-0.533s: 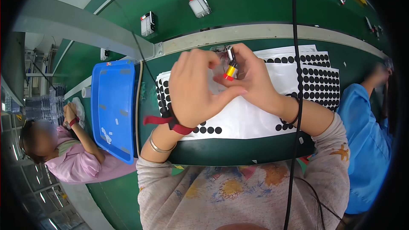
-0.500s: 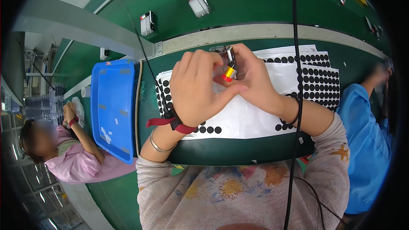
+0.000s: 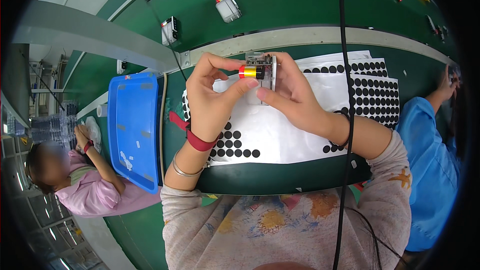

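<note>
Above the white sheet [image 3: 285, 142] with black round dots, both hands hold a small electronic unit [image 3: 273, 73]. It has a clear housing, a pale side plate and dark circuit parts. A cylinder [image 3: 248, 72] banded red, yellow and black lies across its left side. My left hand [image 3: 206, 89] is closed on that side, thumb below the cylinder and index finger above. My right hand [image 3: 302, 105] grips the right side, its thumb at the lower front and its fingers partly hidden behind the plate. A red wrist strap [image 3: 201, 143] circles my left wrist.
A blue tray [image 3: 114, 132] with small white scraps stands at left. Beyond the metal rail [image 3: 300, 36], similar units [image 3: 228, 9] lie on a green surface. A black cable [image 3: 345, 25] hangs before my right forearm. People sit at left and right.
My left hand has turned and shifted left, its thumb and index finger now at the cylinder. The unit has turned, so the cylinder lies sideways and more of the housing shows.
</note>
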`<state>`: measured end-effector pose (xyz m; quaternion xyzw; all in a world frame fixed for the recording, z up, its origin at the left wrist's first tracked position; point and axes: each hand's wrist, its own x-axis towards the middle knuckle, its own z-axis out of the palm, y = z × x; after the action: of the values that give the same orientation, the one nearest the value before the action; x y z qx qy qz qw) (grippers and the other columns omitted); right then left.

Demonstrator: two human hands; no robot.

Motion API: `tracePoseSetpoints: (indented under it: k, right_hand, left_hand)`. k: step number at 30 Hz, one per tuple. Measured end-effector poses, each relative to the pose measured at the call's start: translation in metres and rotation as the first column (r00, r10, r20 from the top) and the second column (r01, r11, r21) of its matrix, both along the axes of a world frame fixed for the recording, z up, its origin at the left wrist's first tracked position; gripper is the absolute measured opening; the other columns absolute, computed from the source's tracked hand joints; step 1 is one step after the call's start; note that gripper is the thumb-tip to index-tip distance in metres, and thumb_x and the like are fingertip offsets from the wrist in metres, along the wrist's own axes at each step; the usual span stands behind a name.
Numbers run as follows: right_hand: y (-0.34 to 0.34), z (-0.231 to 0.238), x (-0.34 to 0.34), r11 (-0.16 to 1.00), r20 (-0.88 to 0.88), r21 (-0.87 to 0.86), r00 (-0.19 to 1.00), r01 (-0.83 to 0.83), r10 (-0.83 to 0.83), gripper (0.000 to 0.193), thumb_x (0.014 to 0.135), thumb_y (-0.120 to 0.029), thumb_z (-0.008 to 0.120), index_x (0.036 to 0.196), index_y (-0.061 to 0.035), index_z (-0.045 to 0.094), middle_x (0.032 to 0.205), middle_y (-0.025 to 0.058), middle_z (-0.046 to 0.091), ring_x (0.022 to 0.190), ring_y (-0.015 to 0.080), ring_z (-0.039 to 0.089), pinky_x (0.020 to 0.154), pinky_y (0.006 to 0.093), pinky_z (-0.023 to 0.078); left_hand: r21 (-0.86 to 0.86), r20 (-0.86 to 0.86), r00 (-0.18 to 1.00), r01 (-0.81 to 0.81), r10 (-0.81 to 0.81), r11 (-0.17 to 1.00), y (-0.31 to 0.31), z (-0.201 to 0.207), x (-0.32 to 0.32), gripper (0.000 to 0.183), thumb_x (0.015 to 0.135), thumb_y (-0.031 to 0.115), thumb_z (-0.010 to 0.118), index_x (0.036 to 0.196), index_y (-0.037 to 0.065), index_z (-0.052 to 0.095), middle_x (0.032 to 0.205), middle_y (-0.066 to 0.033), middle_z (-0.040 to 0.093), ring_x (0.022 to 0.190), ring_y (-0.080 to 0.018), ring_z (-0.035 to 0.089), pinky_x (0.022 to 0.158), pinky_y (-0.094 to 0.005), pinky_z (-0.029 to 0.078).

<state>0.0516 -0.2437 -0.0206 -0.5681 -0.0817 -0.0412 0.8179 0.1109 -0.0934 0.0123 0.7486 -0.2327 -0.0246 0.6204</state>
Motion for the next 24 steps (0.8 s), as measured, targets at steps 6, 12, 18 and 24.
tracePoseSetpoints:
  k: [6, 12, 18, 24]
  right_hand:
    - [0.000, -0.005, -0.002, 0.995, 0.107, -0.101, 0.994, 0.021, -0.010, 0.045, 0.083, -0.012, 0.062, 0.118, -0.0011, 0.035, 0.097, 0.0087, 0.056, 0.083, 0.0101, 0.055, 0.067, 0.0227, 0.045]
    - [-0.001, -0.005, 0.000, 1.000, -0.009, 0.031, 1.000, -0.001, 0.002, 0.032, 0.088, -0.013, 0.055, 0.113, -0.0020, 0.038, 0.097, 0.0062, 0.056, 0.082, 0.0073, 0.052, 0.069, 0.0216, 0.042]
    - [0.001, -0.004, 0.001, 0.988, 0.041, -0.014, 0.987, 0.154, -0.154, 0.028, 0.090, -0.012, 0.053, 0.112, -0.0035, 0.040, 0.095, 0.0040, 0.055, 0.081, 0.0046, 0.048, 0.070, 0.0194, 0.039]
    - [0.002, -0.007, 0.000, 0.985, 0.031, -0.069, 0.987, 0.158, -0.156, 0.031, 0.088, -0.010, 0.055, 0.114, -0.0023, 0.041, 0.090, 0.0045, 0.057, 0.072, 0.0042, 0.048, 0.061, 0.0187, 0.039]
  left_hand:
    - [-0.007, 0.059, 0.997, -0.041, 0.041, 0.999, -0.003, 0.000, -0.004, 0.024, 0.062, 0.006, 0.078, 0.079, 0.002, 0.062, 0.082, -0.0035, 0.062, 0.079, -0.0111, 0.054, 0.072, -0.0246, 0.040]
    - [-0.046, 0.208, 0.975, -0.067, 0.075, 0.997, -0.007, -0.016, -0.004, 0.023, 0.061, 0.003, 0.077, 0.080, 0.002, 0.064, 0.086, -0.0061, 0.057, 0.086, -0.0150, 0.053, 0.076, -0.0267, 0.042]
    - [-0.160, 0.082, 0.997, 0.002, 0.011, 0.987, -0.012, -0.013, -0.006, 0.021, 0.067, 0.000, 0.072, 0.086, 0.002, 0.065, 0.090, -0.0080, 0.060, 0.088, -0.0169, 0.056, 0.082, -0.0277, 0.042]
    - [-0.083, 0.013, 0.999, -0.045, 0.046, 0.996, -0.009, -0.005, -0.007, 0.017, 0.072, -0.001, 0.068, 0.088, 0.001, 0.063, 0.094, -0.0093, 0.063, 0.096, -0.0188, 0.056, 0.086, -0.0305, 0.042]
